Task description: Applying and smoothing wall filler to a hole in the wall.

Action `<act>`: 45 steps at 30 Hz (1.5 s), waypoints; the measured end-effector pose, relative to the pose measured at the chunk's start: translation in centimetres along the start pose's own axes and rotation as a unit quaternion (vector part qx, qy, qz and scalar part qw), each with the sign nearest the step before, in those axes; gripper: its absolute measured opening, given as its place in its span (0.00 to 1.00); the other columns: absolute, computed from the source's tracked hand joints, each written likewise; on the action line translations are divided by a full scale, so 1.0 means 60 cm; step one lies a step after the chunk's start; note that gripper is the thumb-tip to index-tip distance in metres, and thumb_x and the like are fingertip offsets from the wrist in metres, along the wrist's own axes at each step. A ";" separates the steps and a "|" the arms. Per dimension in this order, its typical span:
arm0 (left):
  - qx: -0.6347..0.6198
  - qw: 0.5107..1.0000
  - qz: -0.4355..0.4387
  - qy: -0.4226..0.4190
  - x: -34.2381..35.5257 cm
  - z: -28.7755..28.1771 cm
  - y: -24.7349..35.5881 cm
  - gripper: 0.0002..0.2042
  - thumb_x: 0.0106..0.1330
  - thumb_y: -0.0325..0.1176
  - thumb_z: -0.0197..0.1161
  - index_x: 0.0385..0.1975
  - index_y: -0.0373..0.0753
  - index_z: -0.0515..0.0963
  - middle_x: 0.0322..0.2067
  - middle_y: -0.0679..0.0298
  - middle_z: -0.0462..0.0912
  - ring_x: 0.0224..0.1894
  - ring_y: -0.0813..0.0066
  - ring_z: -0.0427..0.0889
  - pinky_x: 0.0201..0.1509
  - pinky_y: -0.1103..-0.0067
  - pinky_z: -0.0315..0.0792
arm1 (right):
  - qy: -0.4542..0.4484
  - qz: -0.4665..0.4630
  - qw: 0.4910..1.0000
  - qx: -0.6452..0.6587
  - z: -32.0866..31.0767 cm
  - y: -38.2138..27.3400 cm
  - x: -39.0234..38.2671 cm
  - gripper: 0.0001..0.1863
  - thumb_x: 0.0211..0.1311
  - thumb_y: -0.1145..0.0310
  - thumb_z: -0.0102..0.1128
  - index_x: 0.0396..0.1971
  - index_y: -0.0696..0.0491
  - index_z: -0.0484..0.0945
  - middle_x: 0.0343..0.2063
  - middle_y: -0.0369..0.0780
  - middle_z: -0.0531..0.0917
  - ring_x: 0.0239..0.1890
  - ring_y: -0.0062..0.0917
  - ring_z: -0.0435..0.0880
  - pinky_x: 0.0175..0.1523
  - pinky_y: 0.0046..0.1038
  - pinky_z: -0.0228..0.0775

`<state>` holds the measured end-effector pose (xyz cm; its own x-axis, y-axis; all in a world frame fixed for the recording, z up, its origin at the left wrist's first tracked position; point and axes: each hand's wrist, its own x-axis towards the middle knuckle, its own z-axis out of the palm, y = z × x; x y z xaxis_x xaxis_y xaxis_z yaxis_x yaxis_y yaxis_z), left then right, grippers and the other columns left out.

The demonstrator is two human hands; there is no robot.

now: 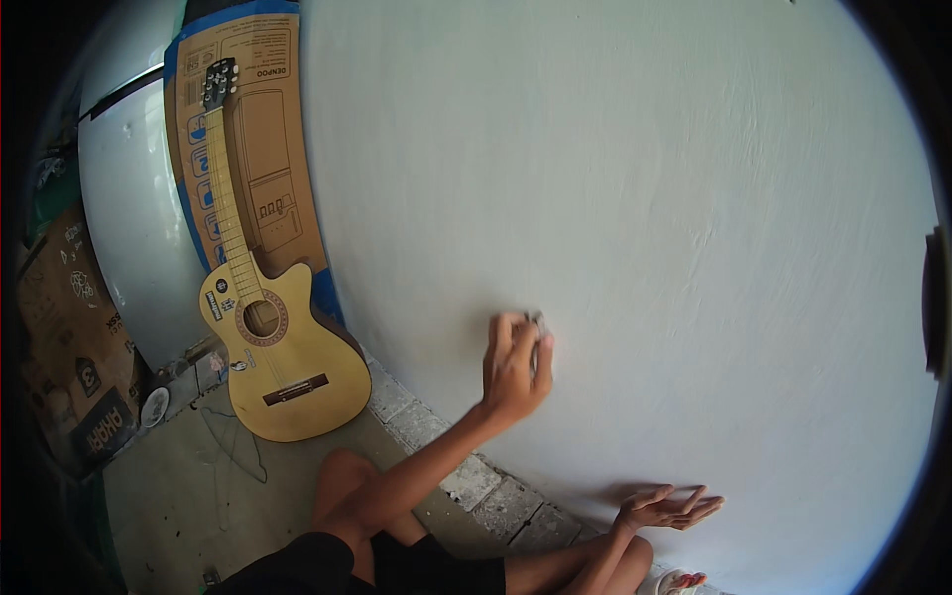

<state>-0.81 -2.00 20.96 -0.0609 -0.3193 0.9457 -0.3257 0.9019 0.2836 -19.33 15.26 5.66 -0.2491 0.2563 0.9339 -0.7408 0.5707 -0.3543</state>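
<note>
While the left hand [516, 365] presses a small grey piece [538, 319], pinched in its fingertips, against the pale wall [645, 198] right of the guitar [273, 347], the right hand [669, 509] rests open and empty low near the wall, so rubbing seems underway, needing steady pressure.

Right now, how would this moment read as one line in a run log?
left hand: presses small grey thing on pale wall | right hand: open, empty | guitar: leans on cardboard box

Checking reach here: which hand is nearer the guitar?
Left. The left hand is raised on the wall, right of the guitar; the right hand sits lower and farther right.
</note>
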 end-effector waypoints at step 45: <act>-0.043 0.999 -0.006 -0.018 -0.031 0.012 0.001 0.08 0.66 0.29 0.55 0.27 0.32 0.68 0.32 0.56 0.67 0.30 0.65 0.69 0.31 0.72 0.66 | 0.002 0.004 1.000 0.015 -0.002 -0.004 0.003 0.26 0.71 0.58 0.37 0.61 0.60 0.59 0.66 0.53 0.50 0.70 0.47 0.49 0.70 0.49 0.47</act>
<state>-1.41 -1.56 19.13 -0.0913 -0.3380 0.9367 -0.2446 0.9194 0.3080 -19.13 15.26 5.91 -0.2525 0.2643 0.9308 -0.7569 0.5453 -0.3602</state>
